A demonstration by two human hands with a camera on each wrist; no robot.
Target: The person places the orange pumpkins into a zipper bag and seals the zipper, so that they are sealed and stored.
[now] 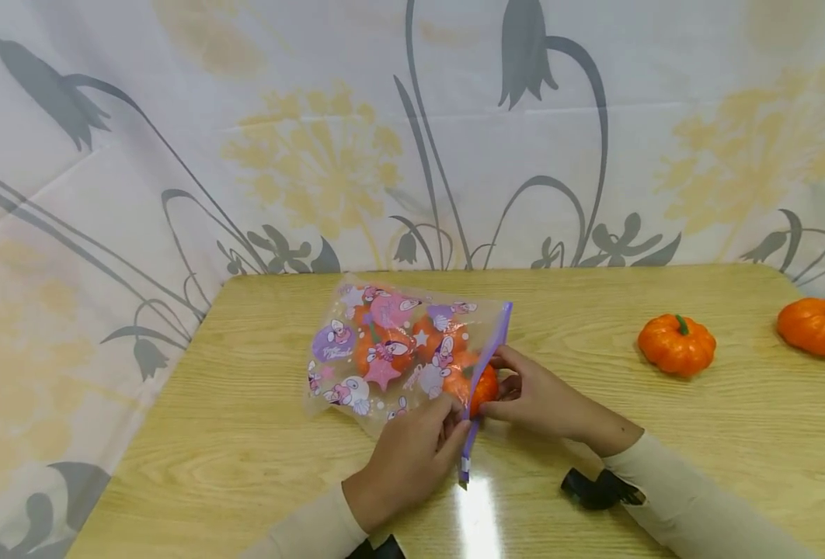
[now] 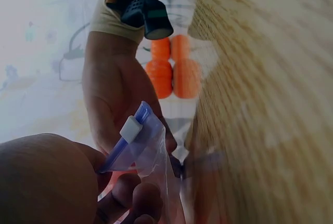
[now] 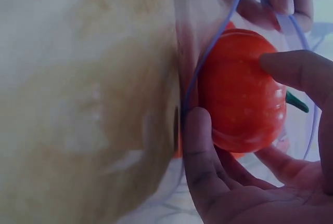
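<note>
From where I stand, the right hand point(image 1: 540, 397) curls its fingers and thumb round a glossy orange ribbed toy pumpkin with a green stem point(image 1: 485, 390), which sits in the bag's mouth between the two lips. The left hand point(image 1: 411, 452) is closed on the near part of that mouth, pinching the edge of a clear plastic bag with pink and purple cartoon prints point(image 1: 398, 365).

To load it well, I would have the left hand lift the upper lip clear, so the purple zip strip point(image 1: 502, 330) doesn't catch on the ribs or stem. The pumpkin is best slid left, low along the pale wood-grain bench point(image 1: 245, 435), and let go only once it is wholly past the lip; a hard shove could jam it against those inside.

Counting outward: one pumpkin in the hand, one bag, one white plastic slider point(image 2: 131, 129) on its strip. Inside I make out at least two more pumpkins, though prints and overlap hide the true number. Two lie loose at right, a rounder one point(image 1: 677, 347) and, farther right, a broader one point(image 1: 816, 329).
</note>
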